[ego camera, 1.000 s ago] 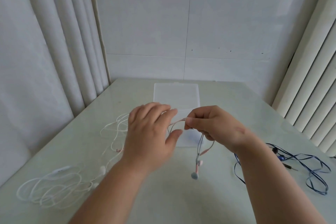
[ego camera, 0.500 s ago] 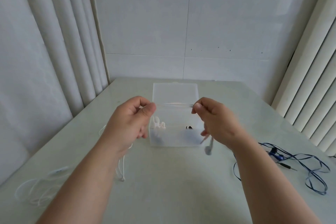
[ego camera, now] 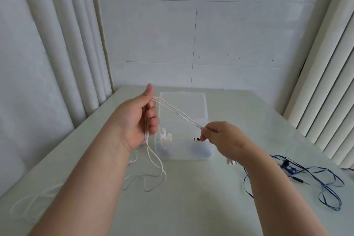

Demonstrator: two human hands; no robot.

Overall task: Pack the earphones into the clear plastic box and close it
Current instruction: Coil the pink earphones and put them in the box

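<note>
Left hand (ego camera: 138,120) grips and right hand (ego camera: 222,138) pinches the pink cord (ego camera: 178,113) over the open box (ego camera: 183,152), which holds white earbuds (ego camera: 164,136).

A cord (ego camera: 178,113) runs between the left hand (ego camera: 138,119) and the right hand (ego camera: 220,138), above the box (ego camera: 172,154) on the table (ego camera: 191,207). One earphone set (ego camera: 289,168) lies right of the right hand, another set (ego camera: 32,198) left of the left.

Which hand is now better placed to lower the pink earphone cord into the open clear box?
Probably the right hand: it pinches the pink cord just over the open clear box. The left hand grips its end beside the box's left wall, with loops hanging to the table.
</note>
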